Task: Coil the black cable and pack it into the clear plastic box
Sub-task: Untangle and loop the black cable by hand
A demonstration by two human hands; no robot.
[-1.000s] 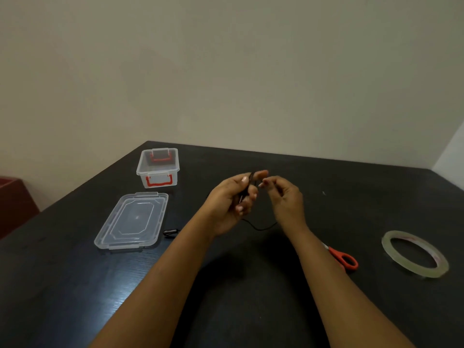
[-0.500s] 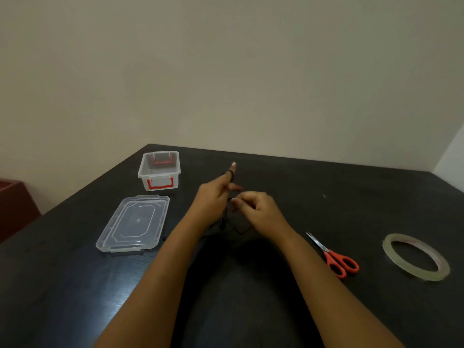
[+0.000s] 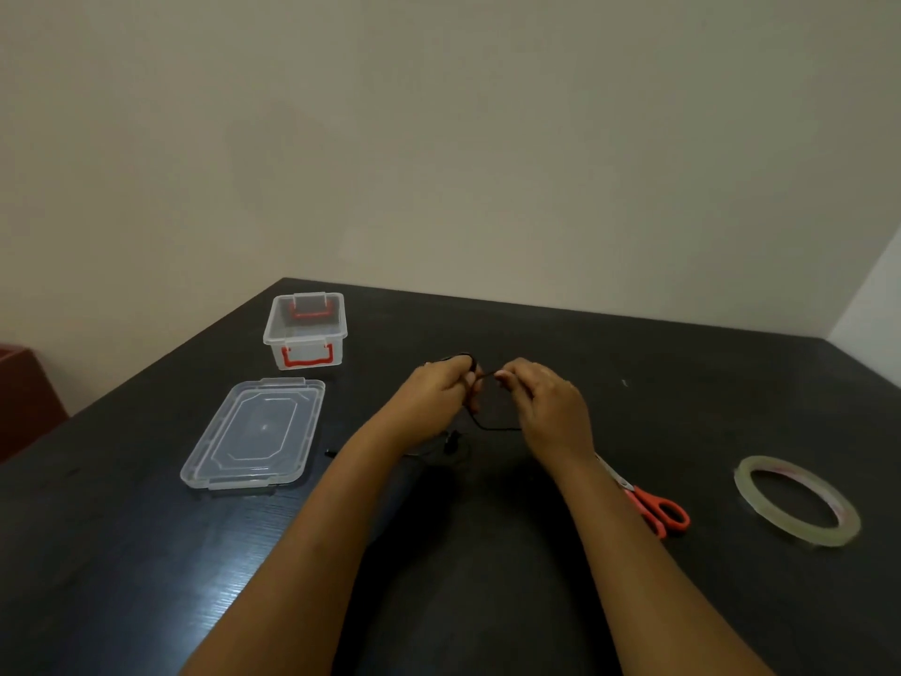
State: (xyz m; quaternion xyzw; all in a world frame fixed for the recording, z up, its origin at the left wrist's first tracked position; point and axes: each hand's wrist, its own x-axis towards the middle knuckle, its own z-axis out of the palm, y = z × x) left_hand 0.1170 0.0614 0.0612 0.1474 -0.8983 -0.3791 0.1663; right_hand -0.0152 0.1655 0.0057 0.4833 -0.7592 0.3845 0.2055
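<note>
Black cable [image 3: 487, 427] pinched between left grip [image 3: 439, 397], right grip [image 3: 546, 407].

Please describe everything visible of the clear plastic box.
The clear plastic box is small, rectangular and see-through, with a red handle on its near end and another on its far end. It stands upright and open on the dark table, far left. It looks empty. Its lid lies flat nearer the camera, apart from it. Nothing else touches it.

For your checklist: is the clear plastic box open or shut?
Open: the lid lies flat beside the box, not on it.
</note>
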